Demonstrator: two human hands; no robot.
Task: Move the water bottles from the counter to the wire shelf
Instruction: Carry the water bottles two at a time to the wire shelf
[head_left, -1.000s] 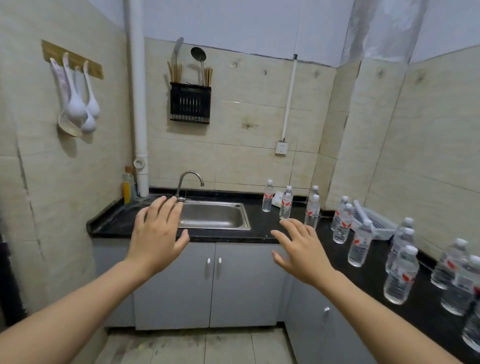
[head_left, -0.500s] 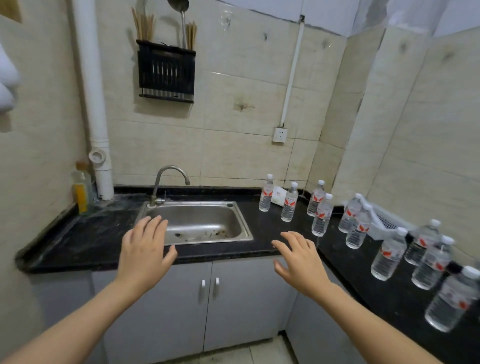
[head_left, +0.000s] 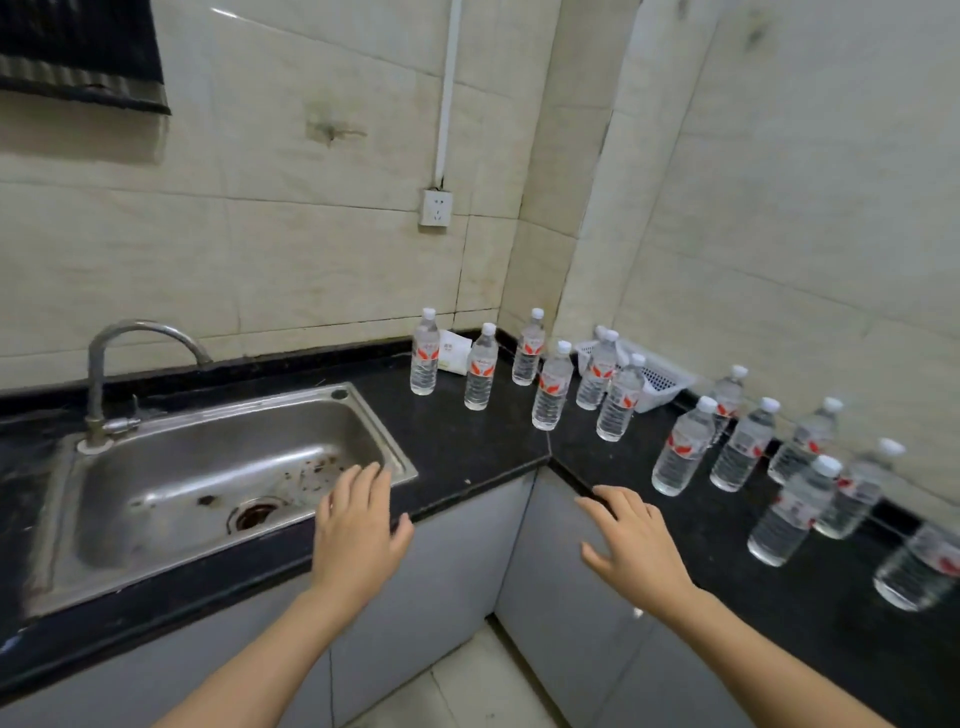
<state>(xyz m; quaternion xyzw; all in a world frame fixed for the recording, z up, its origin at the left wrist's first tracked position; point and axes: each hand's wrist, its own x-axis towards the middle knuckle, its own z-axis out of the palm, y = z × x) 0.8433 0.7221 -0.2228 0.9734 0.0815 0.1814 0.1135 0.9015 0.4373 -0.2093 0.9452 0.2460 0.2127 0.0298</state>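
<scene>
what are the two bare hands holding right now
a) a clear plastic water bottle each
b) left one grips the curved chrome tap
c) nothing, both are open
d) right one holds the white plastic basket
c: the left hand and the right hand both show spread fingers with nothing in them, and the clear plastic water bottles with white caps stand apart from them on the black stone counter.

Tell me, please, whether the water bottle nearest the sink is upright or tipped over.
Upright. The bottle stands on its base on the black counter, with its white cap on top.
</scene>
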